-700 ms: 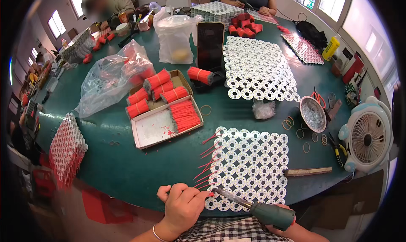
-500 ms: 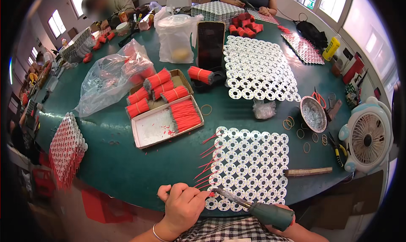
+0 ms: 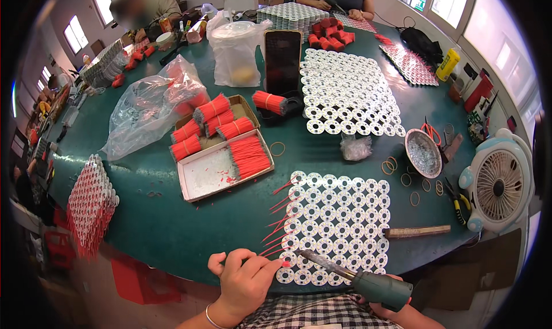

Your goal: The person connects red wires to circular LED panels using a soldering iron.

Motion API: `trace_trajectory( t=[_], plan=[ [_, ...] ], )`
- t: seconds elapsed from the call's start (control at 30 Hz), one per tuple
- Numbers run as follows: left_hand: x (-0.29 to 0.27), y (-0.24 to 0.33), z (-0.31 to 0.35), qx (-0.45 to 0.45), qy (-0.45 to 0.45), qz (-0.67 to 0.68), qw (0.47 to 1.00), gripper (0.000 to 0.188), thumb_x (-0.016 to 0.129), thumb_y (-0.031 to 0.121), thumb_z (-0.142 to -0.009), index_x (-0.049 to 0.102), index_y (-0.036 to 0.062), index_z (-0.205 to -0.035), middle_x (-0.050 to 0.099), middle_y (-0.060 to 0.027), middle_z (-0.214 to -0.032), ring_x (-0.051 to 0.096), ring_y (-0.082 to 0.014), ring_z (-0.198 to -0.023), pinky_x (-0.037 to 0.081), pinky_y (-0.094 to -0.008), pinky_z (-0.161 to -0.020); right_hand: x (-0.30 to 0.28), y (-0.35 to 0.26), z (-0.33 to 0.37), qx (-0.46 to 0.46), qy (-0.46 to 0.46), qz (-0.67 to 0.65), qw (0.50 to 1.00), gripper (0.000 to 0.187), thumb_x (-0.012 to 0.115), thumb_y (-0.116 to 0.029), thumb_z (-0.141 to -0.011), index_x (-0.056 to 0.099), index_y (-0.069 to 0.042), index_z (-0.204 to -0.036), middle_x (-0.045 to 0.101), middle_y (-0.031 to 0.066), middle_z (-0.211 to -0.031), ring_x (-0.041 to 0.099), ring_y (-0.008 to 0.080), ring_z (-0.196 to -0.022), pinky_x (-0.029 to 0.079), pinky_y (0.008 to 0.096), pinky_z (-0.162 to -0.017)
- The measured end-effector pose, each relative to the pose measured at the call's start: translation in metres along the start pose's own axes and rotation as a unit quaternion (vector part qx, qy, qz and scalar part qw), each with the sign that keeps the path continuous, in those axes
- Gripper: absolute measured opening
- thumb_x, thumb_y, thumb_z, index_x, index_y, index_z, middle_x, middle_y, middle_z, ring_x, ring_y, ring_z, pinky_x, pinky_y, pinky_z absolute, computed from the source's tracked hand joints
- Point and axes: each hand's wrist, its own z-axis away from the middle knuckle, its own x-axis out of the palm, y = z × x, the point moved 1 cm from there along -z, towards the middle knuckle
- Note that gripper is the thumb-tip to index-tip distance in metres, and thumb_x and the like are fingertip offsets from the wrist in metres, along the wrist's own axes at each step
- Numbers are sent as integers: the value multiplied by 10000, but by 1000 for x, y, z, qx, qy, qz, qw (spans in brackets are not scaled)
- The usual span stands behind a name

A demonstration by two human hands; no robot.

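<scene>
My left hand point(image 3: 244, 283) is closed at the near left corner of a panel of round white circuit boards point(image 3: 344, 231), pinching short red wires point(image 3: 286, 264) between thumb and forefinger. Several red wires point(image 3: 277, 235) stick out leftward from the panel's left column. In my right hand point(image 3: 402, 316) is a soldering iron point(image 3: 376, 287) with a green handle. Its darkened tip lies over the left columns of boards, a little right of my left fingertips; I cannot tell whether it touches. The handle covers part of the right-hand fingers.
Beyond the panel stand a white box of red wires point(image 3: 230, 176), rubber-banded wire bundles point(image 3: 214, 108) and a phone point(image 3: 282, 62). More board panels point(image 3: 351, 90) lie behind. At right are a metal bowl point(image 3: 422, 152), pliers point(image 3: 460, 205), a wooden strip point(image 3: 418, 231) and a fan point(image 3: 498, 185). Two people work across the table.
The iron's tip has shifted right and slightly away from the wire ends at my left fingertips; its handle has also swung right. My left hand stays nearly in place, still pinching.
</scene>
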Motion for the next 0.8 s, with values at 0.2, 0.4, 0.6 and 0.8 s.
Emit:
trace_trajectory(
  t=[0.2, 0.4, 0.6, 0.8],
  plan=[
    [-3, 7, 5, 27, 20, 6, 999, 132, 666, 151, -681, 677, 216, -795, 527, 99, -720, 494, -112, -800, 202, -407, -835, -8, 4, 6, -54, -65, 112, 990, 226, 507, -70, -831, 559, 35, -1025, 643, 90, -811, 650, 137, -637, 530, 257, -575],
    [0, 6, 4, 20, -17, 39, 999, 158, 686, 156, -663, 676, 213, -811, 525, 94, -719, 500, -112, -803, 212, -423, -822, -7, 10, 11, -9, -73, 96, 993, 233, 542, -98, -834, 573, 16, -1034, 645, 70, -797, 646, 135, -682, 509, 249, -581],
    [1, 4, 3, 22, -24, 45, 998, 180, 702, 145, -637, 689, 193, -811, 516, 91, -686, 491, -115, -788, 211, -416, -807, -3, 2, 1, -112, -82, 215, 967, 205, 610, -108, -798, 620, -24, -984, 665, 64, -822, 652, 154, -713, 505, 267, -638],
    [2, 4, 2, 18, -26, 52, 998, 201, 704, 141, -626, 689, 199, -818, 513, 91, -687, 487, -120, -783, 214, -419, -810, 4, -12, -2, -47, -12, 135, 990, 177, 648, -118, -746, 661, -57, -912, 680, 68, -861, 663, 174, -768, 510, 286, -683]
  ],
)
